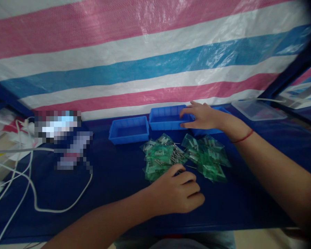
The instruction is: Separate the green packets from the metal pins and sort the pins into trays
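My left hand [181, 190] is over the near side of the piled items, its fingers curled in. What it holds, if anything, is hidden. Just beyond it lie loose thin metal pins [176, 155] beside small green-tinted plastic packets [158, 157]. My right hand [200, 117] reaches over the right edge of the middle blue bin [166, 125], fingers spread and bent, with nothing visible between them. Under that wrist, another blue bin [209, 131] is partly covered. More green packets [209, 159] lie below the right forearm.
A third blue bin [129, 138] stands to the left. White cables [59, 210] loop over the left of the blue table [114, 180], near blurred-out items. A clear plastic lid [259, 110] lies at the back right. Striped sheeting [145, 72] hangs behind.
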Demonstrator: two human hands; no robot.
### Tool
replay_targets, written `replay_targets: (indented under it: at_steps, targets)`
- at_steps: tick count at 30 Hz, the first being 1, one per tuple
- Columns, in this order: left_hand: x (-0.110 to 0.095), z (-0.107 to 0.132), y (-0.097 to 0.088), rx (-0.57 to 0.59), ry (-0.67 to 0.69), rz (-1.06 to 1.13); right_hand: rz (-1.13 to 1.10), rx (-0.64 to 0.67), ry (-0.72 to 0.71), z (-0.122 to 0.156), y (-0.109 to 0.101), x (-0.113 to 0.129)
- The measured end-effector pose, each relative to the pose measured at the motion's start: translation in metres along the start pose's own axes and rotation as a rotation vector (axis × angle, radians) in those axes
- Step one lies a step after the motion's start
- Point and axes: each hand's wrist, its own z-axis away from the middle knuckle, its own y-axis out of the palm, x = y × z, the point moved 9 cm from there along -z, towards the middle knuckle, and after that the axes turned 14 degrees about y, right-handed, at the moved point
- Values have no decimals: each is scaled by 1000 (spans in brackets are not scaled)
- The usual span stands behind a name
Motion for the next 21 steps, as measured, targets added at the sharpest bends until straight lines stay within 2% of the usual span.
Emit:
replay_targets:
  at_steps: [3, 5, 9, 15, 21]
  targets:
    - [7, 2, -6, -40, -35, -36, 82, -70, 33, 4, 1, 6]
    - [13, 3, -10, -70, -70, -58, 91, -107, 7, 7, 1, 17]
    - [28, 9, -17, -103, -176, -117, 98, -86, -86, 13, 4, 40]
    - [52, 25, -7, -18, -353, -76, 37, -51, -163, 25, 2, 53]
    - [60, 29, -7, -29, -424, -4, -33, -84, -167, 36, -2, 54]
